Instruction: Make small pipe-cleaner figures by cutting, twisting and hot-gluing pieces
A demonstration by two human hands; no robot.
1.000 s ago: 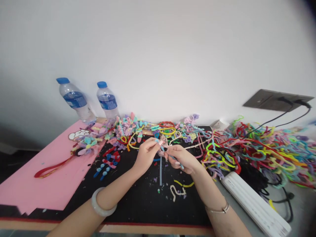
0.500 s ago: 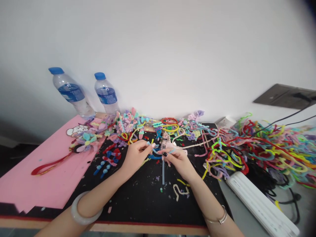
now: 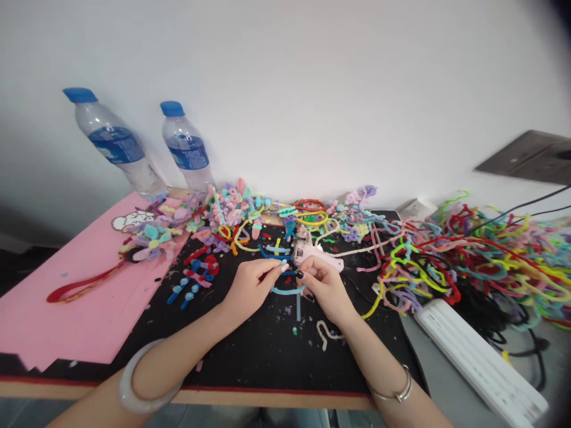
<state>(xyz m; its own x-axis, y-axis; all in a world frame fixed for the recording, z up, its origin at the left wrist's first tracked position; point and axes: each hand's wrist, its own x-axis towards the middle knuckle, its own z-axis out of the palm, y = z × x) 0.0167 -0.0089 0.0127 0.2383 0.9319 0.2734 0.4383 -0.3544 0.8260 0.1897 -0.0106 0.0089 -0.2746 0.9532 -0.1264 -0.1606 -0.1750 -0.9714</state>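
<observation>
A light blue pipe cleaner sags in a curve between my two hands, just below the fingertips. My left hand is closed in a pinch at its left end. My right hand, with a dark thumbnail, pinches at its right end; the fingers partly hide both ends. Behind the right hand lies a pale pink glue gun, and a translucent glue stick points towards me beneath it. Short blue pipe cleaner pieces lie just beyond the hands on the black mat.
Finished pipe cleaner flowers line the wall. Pink sheets and two water bottles stand left. A tangled pipe cleaner heap, a white power strip and black cables occupy the right.
The light blue pipe cleaner now hangs in a downward curve below my fingers, where before it was up between them. My hands have come closer together. The camera view has shifted slightly.
</observation>
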